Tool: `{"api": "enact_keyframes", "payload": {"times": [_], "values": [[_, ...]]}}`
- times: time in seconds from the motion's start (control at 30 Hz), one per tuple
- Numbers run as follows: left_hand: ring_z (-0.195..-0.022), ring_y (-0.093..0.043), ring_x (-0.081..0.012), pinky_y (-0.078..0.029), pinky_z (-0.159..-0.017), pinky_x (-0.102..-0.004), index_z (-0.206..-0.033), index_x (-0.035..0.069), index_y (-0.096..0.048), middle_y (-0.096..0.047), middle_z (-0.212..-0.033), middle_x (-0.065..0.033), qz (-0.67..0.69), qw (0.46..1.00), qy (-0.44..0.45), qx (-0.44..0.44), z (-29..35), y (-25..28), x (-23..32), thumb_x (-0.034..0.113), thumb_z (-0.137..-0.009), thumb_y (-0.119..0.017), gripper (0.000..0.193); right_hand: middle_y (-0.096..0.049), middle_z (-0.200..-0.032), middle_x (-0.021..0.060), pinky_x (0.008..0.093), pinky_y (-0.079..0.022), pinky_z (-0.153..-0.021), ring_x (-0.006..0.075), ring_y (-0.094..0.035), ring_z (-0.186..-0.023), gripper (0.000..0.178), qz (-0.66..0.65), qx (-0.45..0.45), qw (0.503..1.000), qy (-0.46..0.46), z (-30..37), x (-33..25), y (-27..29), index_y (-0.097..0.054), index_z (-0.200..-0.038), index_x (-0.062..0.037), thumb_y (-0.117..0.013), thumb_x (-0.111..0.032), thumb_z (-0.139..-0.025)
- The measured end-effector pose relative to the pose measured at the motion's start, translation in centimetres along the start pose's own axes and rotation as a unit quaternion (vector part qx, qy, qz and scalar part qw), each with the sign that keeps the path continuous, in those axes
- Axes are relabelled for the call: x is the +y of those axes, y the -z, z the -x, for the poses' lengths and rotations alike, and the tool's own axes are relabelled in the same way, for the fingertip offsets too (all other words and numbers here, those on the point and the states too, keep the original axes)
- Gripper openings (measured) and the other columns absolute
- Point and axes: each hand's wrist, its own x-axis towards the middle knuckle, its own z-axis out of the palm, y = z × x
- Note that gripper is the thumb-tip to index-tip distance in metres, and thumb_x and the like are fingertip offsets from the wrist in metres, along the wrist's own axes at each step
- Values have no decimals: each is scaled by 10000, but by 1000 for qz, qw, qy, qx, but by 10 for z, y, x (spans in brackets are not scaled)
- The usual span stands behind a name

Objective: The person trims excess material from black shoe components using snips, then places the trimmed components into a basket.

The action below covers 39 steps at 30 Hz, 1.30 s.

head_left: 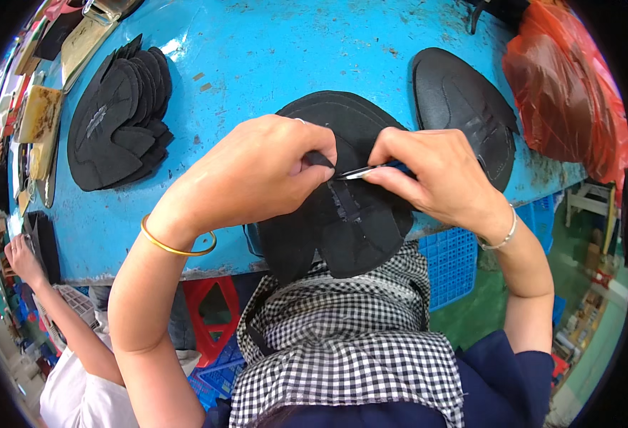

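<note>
My left hand [257,167] is closed in a pinch on a small black strip [319,161]. Between the thumb and fingers of my right hand [435,171] is a small tool with a silver pointed tip [360,172]. The tip meets the strip just above a black shoe upper piece [364,246]. That piece lies at the table's near edge, partly over my lap, with a rough glossy patch down its middle. My hands hide part of it, and most of the tool's handle is covered by my fingers.
The blue table [243,57] carries a fanned stack of black upper pieces [118,118] at left and a smooth black pile [456,93] at right. A red plastic bag [567,89] sits at far right. Another person's hand [23,258] works at the left edge.
</note>
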Motion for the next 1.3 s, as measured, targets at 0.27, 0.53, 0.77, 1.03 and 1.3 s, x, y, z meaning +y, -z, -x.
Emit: {"api": "enact_keyframes", "payload": {"times": [0.27,0.53,0.77,1.03,1.3], "values": [[-623,-423,28,-284,-532,-174,-983,57,-721,-589,-747,101,384,902,104,169,16,18,-1,169,-926,-713,126,-696,-1075,141,270,-500,-472,128,-577,-558,279,200,7,975,97,27,-52,-35,-647,-1047,-49,-674,-116,-777],[-675,-531,-32,-371,-579,-170,-1106,-1,-708,-613,-769,22,226,942,13,249,27,41,19,124,-955,-671,200,-647,-845,110,303,-513,-546,209,-674,-674,125,-124,170,977,17,11,-25,-48,-632,-925,-42,-700,-114,-850],[-700,-628,-54,-500,-639,-209,-835,8,-705,-691,-771,-1,206,977,27,53,12,22,30,11,-814,-769,68,-554,-1417,91,348,-505,-1023,186,-571,-1246,418,-518,380,753,-142,148,91,39,-503,-1435,-32,-515,-148,-1034],[-676,-670,-256,-524,-626,-325,-831,69,-747,-711,-772,-85,-5,994,-11,-105,-11,-8,14,132,-768,-782,96,-484,-777,-66,151,-245,-505,-11,-333,-584,218,-300,372,832,-283,116,39,39,-563,-1233,-26,-503,-155,-1067],[-670,-637,-291,-494,-607,-377,-824,64,-714,-683,-758,-95,-105,993,-49,-19,-8,-15,15,178,-730,-816,180,-648,-803,51,344,-521,-600,231,-661,-695,204,-86,38,995,30,49,1,-1,-633,-936,-63,-749,-51,-768]]}}
